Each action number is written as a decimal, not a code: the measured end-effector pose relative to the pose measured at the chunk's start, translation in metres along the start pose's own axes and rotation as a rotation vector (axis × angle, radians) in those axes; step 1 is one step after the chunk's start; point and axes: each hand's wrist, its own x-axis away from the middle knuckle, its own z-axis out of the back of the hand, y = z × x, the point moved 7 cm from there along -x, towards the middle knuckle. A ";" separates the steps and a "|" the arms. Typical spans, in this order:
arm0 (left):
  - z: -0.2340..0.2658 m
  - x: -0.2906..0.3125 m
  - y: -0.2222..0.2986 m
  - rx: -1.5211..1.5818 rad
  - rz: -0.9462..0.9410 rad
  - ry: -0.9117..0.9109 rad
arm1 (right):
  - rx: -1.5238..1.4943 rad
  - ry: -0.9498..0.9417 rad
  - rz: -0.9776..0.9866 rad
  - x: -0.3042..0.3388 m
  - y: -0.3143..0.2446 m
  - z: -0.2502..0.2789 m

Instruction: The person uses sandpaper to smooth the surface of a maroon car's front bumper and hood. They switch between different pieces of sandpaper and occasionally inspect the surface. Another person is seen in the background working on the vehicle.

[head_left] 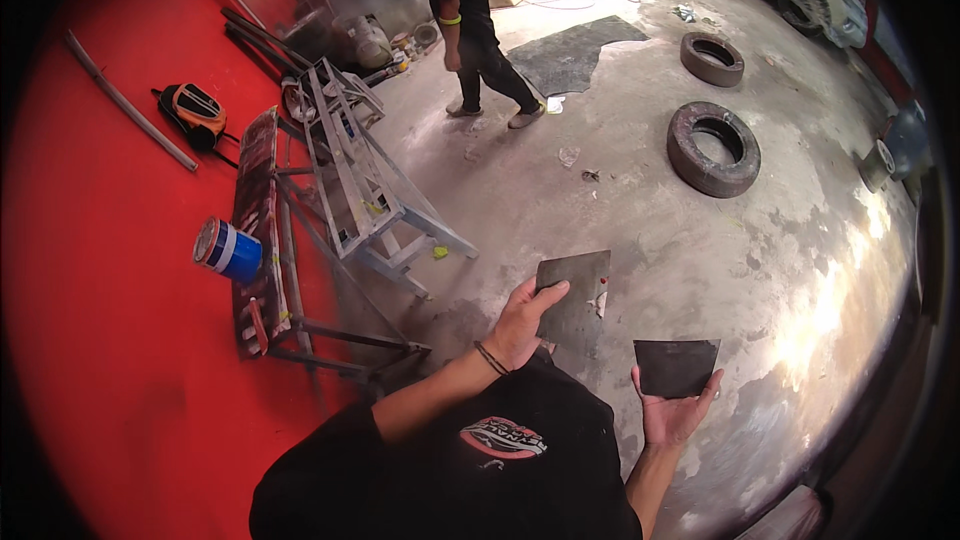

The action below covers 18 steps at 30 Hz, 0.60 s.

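Black T-shirt (430, 470) cloth with a printed chest emblem lies nearest the camera, at the lower edge. Above it, the left hand (520, 325), with dark bracelets (492, 358) at its wrist, is closed on a grey flat plate (572, 305), thumb pressed on the face; a whitish smear and a red spot mark the plate's right side. To its right and apart from it, the right hand (675, 420) is partly curled, gripping a dark trapezoidal plate (678, 368) from below, digits at either side. Left of the hands stand a grey metal trestle (385, 215) and a blue can (232, 253). Farther off, two tyres (684, 158) lie on the concrete floor (620, 210), and a co-worker (470, 20) in black stands near a dark sheet (570, 58).
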 end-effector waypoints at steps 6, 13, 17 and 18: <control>0.028 -0.033 0.016 0.101 -0.069 0.064 | 0.124 -0.042 -0.075 -0.035 0.032 -0.050; 0.053 -0.137 0.037 0.159 -0.016 -0.003 | 0.237 0.000 -0.010 -0.091 0.056 -0.074; 0.065 -0.188 0.060 0.056 -0.014 -0.061 | 0.847 0.019 0.235 -0.133 0.046 -0.097; 0.065 -0.198 0.072 0.005 -0.024 -0.057 | 1.069 -0.047 0.351 -0.141 0.045 -0.127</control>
